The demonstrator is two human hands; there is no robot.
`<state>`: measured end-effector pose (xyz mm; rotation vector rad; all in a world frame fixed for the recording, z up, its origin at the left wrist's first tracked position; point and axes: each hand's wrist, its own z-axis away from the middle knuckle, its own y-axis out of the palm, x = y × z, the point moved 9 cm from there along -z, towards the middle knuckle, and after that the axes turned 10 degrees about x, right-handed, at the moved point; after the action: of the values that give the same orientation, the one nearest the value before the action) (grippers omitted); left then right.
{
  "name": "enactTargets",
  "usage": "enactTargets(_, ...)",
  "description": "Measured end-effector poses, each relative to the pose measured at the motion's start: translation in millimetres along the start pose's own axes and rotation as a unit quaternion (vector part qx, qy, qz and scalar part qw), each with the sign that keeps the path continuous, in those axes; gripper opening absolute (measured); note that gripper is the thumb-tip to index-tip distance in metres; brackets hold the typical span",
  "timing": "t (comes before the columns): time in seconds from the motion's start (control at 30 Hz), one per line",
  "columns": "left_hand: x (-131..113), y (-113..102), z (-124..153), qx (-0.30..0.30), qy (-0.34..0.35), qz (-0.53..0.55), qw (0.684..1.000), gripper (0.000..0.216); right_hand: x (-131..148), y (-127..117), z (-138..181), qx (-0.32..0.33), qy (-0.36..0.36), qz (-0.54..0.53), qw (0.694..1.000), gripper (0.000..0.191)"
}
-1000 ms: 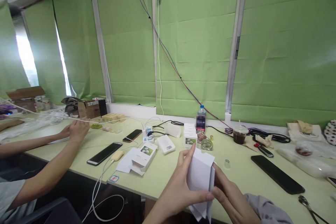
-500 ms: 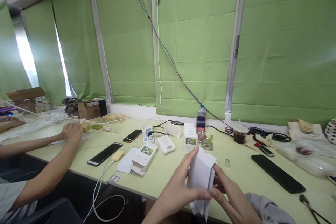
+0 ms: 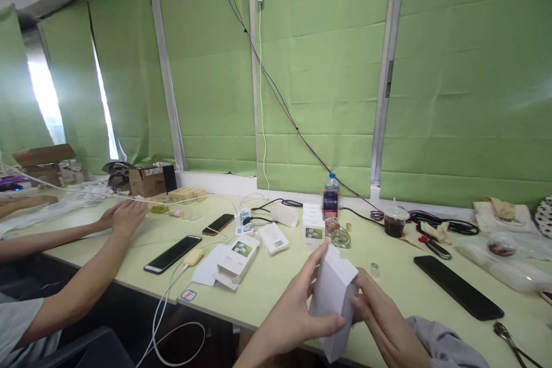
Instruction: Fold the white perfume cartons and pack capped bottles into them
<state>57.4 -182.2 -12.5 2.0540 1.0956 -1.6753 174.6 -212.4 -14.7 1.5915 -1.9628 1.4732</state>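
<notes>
I hold a white cardboard box (image 3: pixel 334 293) upright above the near edge of the pale green table (image 3: pixel 414 293). My left hand (image 3: pixel 297 313) grips its left side with the thumb across the front. Fingers of my right hand (image 3: pixel 379 319) are wrapped round its right side. Behind the box stand a small glass bottle (image 3: pixel 340 237), a clear cap (image 3: pixel 374 269) and a stack of small white boxes (image 3: pixel 313 224).
An opened white box (image 3: pixel 238 257), a labelled packet (image 3: pixel 273 237), two phones (image 3: pixel 172 253) and cables lie left of centre. A long black phone (image 3: pixel 457 295) and pliers (image 3: pixel 511 342) lie right. A water bottle (image 3: pixel 330 195) and a cup (image 3: pixel 393 221) stand behind. Another person's arms (image 3: pixel 86 264) reach across the left.
I have tilted and turned the white box a little between my hands, and its loose lower flap no longer hangs out. The other person's hand shifted slightly on the table.
</notes>
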Motion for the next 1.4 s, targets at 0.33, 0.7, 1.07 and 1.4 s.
enactTargets(0.33,6,-2,-3,0.000,-0.021,-0.011,1.000,0.102,-12,3,1,-0.019,0.009,-0.100,0.995,0.036)
enactTargets(0.7,7,-5,0,-0.015,-0.034,-0.080,0.996,0.101,-11,10,-1,0.023,0.027,-0.121,0.992,0.037)
enactTargets(1.07,7,-2,1,0.007,-0.019,-0.115,0.993,0.106,-3,7,2,-0.015,0.001,-0.132,0.991,0.034)
enactTargets(1.4,15,0,2,0.026,-0.039,-0.063,0.997,0.107,-1,6,1,-0.006,-0.001,-0.119,0.993,0.028)
